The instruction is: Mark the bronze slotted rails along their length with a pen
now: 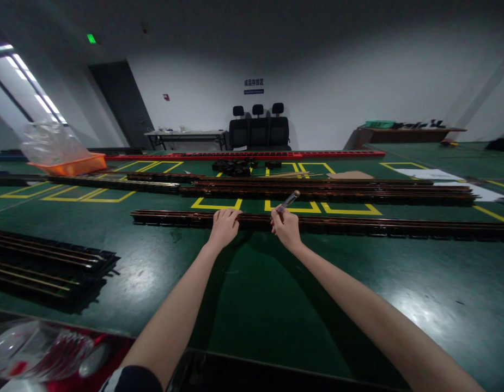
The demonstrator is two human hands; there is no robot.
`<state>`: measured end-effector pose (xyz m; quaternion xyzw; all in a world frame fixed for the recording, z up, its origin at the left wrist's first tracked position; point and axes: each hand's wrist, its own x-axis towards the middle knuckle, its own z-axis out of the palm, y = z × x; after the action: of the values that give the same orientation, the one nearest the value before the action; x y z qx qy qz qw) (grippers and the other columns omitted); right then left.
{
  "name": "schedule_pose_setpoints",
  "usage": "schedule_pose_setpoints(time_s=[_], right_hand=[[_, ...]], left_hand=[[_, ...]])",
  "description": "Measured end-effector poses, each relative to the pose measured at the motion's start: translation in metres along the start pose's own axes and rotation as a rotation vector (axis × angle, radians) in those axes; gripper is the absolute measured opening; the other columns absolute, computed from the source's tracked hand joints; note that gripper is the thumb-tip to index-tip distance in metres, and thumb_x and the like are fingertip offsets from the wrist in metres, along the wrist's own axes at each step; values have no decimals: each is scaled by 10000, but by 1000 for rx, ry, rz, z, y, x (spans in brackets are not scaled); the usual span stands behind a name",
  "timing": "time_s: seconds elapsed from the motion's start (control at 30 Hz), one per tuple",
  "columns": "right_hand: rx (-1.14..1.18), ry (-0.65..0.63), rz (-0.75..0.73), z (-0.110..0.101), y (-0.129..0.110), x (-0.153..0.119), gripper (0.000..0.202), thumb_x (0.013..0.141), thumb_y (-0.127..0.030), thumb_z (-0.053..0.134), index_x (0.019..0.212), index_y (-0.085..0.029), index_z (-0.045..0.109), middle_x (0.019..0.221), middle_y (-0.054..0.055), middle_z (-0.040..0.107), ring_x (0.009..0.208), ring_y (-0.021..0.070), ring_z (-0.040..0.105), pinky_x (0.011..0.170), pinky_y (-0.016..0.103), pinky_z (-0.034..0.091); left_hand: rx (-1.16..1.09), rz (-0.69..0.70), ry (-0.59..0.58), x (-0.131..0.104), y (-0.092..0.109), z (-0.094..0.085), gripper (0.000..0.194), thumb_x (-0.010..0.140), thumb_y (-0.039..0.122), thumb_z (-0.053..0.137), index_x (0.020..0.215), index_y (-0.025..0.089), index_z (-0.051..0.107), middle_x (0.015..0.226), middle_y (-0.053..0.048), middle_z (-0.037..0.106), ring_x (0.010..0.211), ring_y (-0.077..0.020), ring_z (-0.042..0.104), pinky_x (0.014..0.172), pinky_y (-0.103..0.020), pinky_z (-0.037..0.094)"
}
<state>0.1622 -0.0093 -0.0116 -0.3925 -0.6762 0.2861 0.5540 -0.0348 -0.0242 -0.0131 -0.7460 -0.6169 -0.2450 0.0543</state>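
A long, dark rail assembly (pixel 358 226) with brownish strips lies across the green table in front of me. My left hand (pixel 225 224) is on its left part, fingers bent over the top and closed on it. My right hand (pixel 286 227) is closed around a pen-like tool (pixel 290 200) with a clear barrel and a brownish rounded end that points up and right. The tool's lower end is hidden by my fingers, close to the rail. Behind this rail lies a bundle of similar rails (pixel 325 189).
More dark rails (pixel 43 264) lie at the left. An orange tray (pixel 72 165) with plastic bags stands far left. Small black parts (pixel 233 166), brown cardboard (pixel 350 175) and white paper (pixel 480 190) lie farther back. Clear plastic containers (pixel 43 348) are at the lower left.
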Motion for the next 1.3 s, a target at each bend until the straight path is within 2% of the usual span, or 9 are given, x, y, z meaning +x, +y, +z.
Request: schedule_pose_setpoints(time_s=[0.23, 0.4, 0.67, 0.83, 1.1, 1.3], right_hand=[[-96, 26, -32, 0, 5, 2, 407, 885, -548, 403, 702, -196, 497, 577, 20, 538, 433, 134, 513, 400, 263, 422], [-115, -9, -75, 0, 7, 3, 397, 894, -528, 400, 706, -194, 501, 603, 24, 543, 457, 130, 510, 430, 260, 421], [-110, -21, -75, -1, 7, 3, 379, 898, -520, 402, 731, -196, 506, 612, 25, 547, 461, 132, 513, 424, 259, 423], [-111, -22, -58, -2, 7, 3, 347, 902, -489, 410, 751, -195, 516, 603, 24, 552, 461, 134, 518, 422, 259, 431], [-127, -27, -65, -1, 7, 3, 332, 898, -470, 408, 736, -198, 508, 617, 30, 556, 476, 142, 528, 437, 267, 436], [-156, -10, -70, -1, 8, 4, 300, 894, -444, 423, 758, -195, 520, 612, 31, 565, 495, 156, 550, 448, 269, 439]], left_hand=[[40, 6, 11, 1, 0, 1, 377, 852, 138, 360, 1142, 198, 593, 1121, -90, 629, 1101, -241, 527, 1017, -440, 339], [67, -2, 11, 0, 2, 1, 376, 862, 139, 359, 1154, 210, 585, 1138, -82, 626, 1108, -234, 527, 1024, -433, 331], [98, 19, 33, -1, 6, 0, 426, 844, 98, 348, 1197, 197, 567, 1158, -91, 623, 1114, -241, 522, 1026, -425, 326], [53, 63, 5, 0, 3, 1, 481, 830, 69, 325, 1235, 212, 544, 1188, -74, 619, 1141, -219, 516, 1050, -409, 316], [77, 65, -17, 0, 5, 1, 419, 851, 220, 393, 1238, 189, 550, 1200, -86, 620, 1135, -243, 518, 1042, -417, 319], [122, 59, 4, -1, 9, 2, 400, 862, 366, 442, 1218, 223, 554, 1209, -86, 616, 1139, -264, 514, 1033, -434, 317]])
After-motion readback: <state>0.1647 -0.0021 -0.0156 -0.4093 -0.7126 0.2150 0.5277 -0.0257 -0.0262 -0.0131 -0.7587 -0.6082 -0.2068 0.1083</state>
